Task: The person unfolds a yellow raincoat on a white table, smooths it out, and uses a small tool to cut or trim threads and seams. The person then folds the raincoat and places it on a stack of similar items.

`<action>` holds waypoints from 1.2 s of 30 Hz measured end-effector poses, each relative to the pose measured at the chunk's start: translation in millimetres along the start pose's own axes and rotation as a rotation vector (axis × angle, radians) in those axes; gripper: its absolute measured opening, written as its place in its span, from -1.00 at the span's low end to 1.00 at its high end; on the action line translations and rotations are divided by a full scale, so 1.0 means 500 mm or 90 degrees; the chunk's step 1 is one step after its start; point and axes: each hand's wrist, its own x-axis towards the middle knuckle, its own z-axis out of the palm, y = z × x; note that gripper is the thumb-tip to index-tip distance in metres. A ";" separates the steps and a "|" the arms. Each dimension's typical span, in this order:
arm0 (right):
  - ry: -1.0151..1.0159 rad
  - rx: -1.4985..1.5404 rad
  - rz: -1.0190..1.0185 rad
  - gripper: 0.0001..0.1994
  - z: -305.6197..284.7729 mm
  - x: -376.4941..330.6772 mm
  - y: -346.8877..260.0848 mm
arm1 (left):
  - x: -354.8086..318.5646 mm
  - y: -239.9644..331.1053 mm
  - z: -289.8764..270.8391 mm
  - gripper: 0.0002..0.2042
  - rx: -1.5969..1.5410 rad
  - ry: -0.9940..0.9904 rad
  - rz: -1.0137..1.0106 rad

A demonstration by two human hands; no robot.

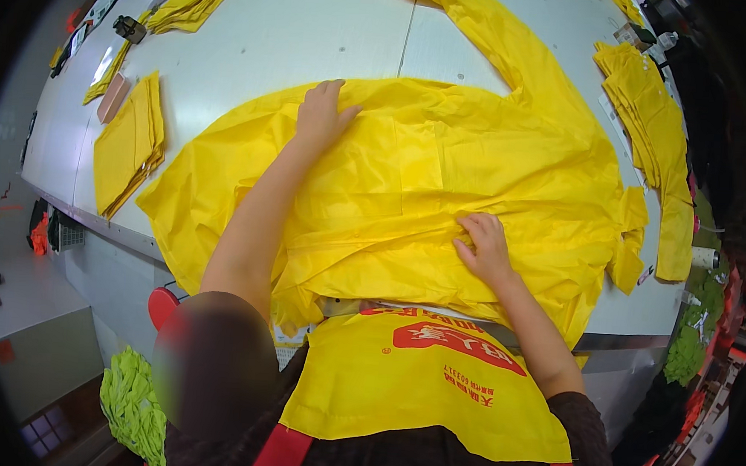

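Two hands press flat, fingers open, on the big yellow cloth (445, 178). It stretches sideways under both. The left hand (322, 115) reaches farther out; the right hand (485, 248) stays near.

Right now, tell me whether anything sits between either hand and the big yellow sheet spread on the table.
Nothing visible does. The left hand lies flat on the yellow sheet near its far edge, and the right hand presses its near folds directly.

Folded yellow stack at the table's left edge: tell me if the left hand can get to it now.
Probably yes: the left hand lies flat on the yellow garment, and only bare table separates it from the folded yellow stack.
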 end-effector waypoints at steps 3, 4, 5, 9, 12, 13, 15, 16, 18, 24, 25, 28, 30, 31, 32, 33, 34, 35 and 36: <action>0.004 -0.005 0.001 -0.64 0.000 0.001 -0.001 | 0.035 -0.001 0.044 -0.70 0.008 0.000 0.057; 0.009 -0.008 -0.001 -0.64 0.001 0.002 -0.001 | 0.040 0.002 0.058 -0.73 -0.004 -0.023 0.083; 0.015 -0.007 -0.004 -0.64 0.001 0.001 0.000 | 0.044 0.005 0.073 -0.75 -0.018 -0.048 0.111; 0.036 -0.007 -0.028 -0.67 0.005 0.000 0.002 | 0.070 -0.012 0.104 -0.84 -0.050 -0.019 0.105; 0.043 -0.021 -0.059 -0.69 0.013 -0.011 0.017 | 0.150 0.003 0.080 -0.89 0.016 0.069 -0.003; 0.045 -0.028 -0.071 -0.69 0.016 -0.015 0.019 | 0.182 0.012 0.063 -0.89 0.025 0.092 0.031; 0.059 -0.023 -0.059 -0.70 0.022 -0.011 0.025 | 0.217 0.019 0.059 -0.88 0.114 0.003 0.031; 0.068 -0.021 -0.057 -0.70 0.024 -0.004 0.028 | 0.227 0.022 0.059 -0.86 0.160 -0.038 0.031; 0.073 -0.018 -0.059 -0.72 0.024 0.000 0.022 | 0.214 0.021 0.081 -0.80 0.143 -0.037 -0.052; 0.052 0.000 -0.012 -0.76 0.023 0.000 0.031 | 0.013 0.200 -0.054 -0.62 -0.111 -0.327 0.029; 0.051 0.006 -0.005 -0.77 0.022 0.003 0.034 | -0.045 0.227 -0.095 -0.59 -0.128 -0.433 -0.004; -0.028 0.068 0.022 -0.83 -0.003 0.027 0.039 | -0.186 0.226 -0.186 -0.65 -0.076 -0.543 0.030; -0.123 0.077 0.083 -0.86 -0.028 0.054 0.032 | -0.231 0.187 -0.196 -0.72 -0.099 -0.496 -0.043; -0.171 0.082 0.113 -0.86 -0.034 0.064 0.031 | -0.251 0.173 -0.194 -0.75 -0.110 -0.472 -0.080; -0.204 0.079 0.124 -0.86 -0.036 0.073 0.035 | -0.267 0.166 -0.187 -0.76 -0.157 -0.441 -0.106; -0.239 0.075 0.135 -0.85 -0.039 0.083 0.039 | -0.281 0.159 -0.180 -0.78 -0.204 -0.409 -0.132; -0.273 0.071 0.146 -0.85 -0.041 0.091 0.040 | -0.292 0.152 -0.175 -0.79 -0.250 -0.377 -0.157; -0.298 0.059 0.149 -0.84 -0.043 0.099 0.041 | -0.299 0.146 -0.170 -0.79 -0.279 -0.374 -0.189; -0.322 0.046 0.152 -0.84 -0.045 0.105 0.040 | -0.305 0.139 -0.166 -0.79 -0.307 -0.371 -0.221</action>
